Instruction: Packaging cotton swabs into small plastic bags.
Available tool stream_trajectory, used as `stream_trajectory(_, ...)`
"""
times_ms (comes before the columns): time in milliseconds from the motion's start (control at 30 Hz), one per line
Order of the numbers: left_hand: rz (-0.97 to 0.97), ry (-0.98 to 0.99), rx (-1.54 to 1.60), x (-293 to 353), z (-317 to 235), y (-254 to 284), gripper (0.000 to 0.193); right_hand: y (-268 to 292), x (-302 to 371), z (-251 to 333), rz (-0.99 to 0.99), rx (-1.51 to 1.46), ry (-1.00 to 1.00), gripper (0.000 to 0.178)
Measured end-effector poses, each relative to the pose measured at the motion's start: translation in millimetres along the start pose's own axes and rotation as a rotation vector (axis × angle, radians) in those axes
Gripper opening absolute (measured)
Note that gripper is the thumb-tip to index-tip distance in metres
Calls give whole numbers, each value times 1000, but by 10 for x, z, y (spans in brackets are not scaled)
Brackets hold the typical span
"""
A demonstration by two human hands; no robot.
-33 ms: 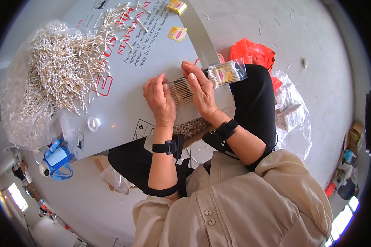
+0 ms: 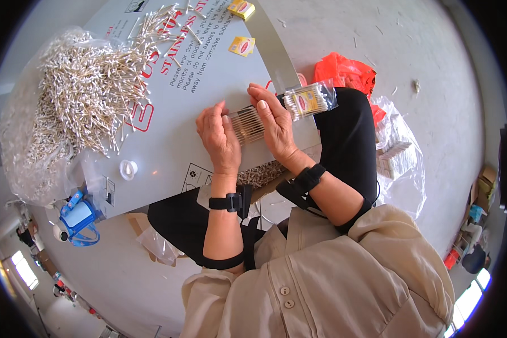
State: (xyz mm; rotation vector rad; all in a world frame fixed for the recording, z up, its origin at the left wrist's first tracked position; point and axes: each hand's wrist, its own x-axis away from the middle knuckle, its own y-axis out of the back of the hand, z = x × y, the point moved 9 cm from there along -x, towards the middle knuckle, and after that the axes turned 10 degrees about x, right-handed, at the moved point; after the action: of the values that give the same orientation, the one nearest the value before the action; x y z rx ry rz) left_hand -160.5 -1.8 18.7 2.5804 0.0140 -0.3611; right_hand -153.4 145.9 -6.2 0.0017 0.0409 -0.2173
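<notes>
A flat bundle of cotton swabs (image 2: 247, 125) lies crosswise between my hands, its wooden sticks side by side. My left hand (image 2: 219, 139) is closed around the bundle's left end, covering the tips there. My right hand (image 2: 277, 127) holds the other end, thumb on top and fingers curled over the far side. Just past the right hand, a clear packet of cotton swabs (image 2: 321, 101) with a yellow label sticks out over my knee. Whether the right hand also touches this packet, or it joins the bundle, is hidden.
A big clear bag of loose cotton swabs (image 2: 79, 84) spills over the grey table (image 2: 174, 112) at left. Yellow label cards (image 2: 242, 46), a small white cup (image 2: 128, 169) and a blue bottle (image 2: 79, 217) are around. Red (image 2: 343, 73) and clear bags (image 2: 400, 158) lie right.
</notes>
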Motion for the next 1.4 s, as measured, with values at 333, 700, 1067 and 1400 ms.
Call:
stream_trajectory(333,-185,115,403,81,39,-32,50,-22,9,12,10,0,-21,36)
stream_trajectory(700,-259,156,587,93,89,-61,49,-33,14,5,-1,-19,-34,36)
stream_trajectory(1067,-297,146,650,122,192,181,48,29,-18,-79,-16,-131,-88,37)
stream_trajectory(1400,98,-168,-316,343,-280,13,73,324,74,42,11,53,-33,29)
